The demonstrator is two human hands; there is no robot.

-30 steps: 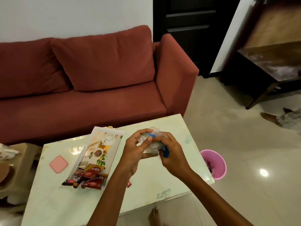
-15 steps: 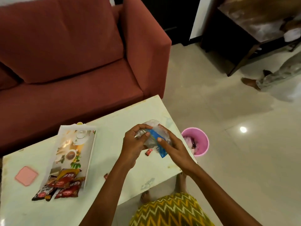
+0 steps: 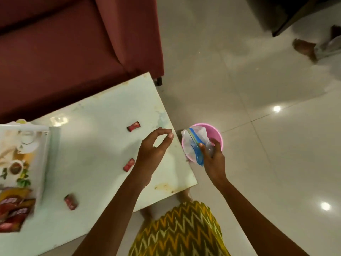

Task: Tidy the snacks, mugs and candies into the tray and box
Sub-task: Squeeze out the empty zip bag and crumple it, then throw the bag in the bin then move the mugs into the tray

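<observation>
Candies: three red ones (image 3: pixel 133 126) lie loose on the table (image 3: pixel 103 145), none in the tray (image 3: pixel 44 145) yet.
Right hand (image 3: pixel 214 159): you grip a clear zip bag (image 3: pixel 195 143) over the pink bin (image 3: pixel 217 135).
Left hand (image 3: pixel 153 150): empty, fingers curled.
Risk: your arm could knock a candy (image 3: pixel 128 165) off the edge.

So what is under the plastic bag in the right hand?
The pink bin on the floor is below the plastic bag held by the right hand. The bag hides the bin's inside.
</observation>
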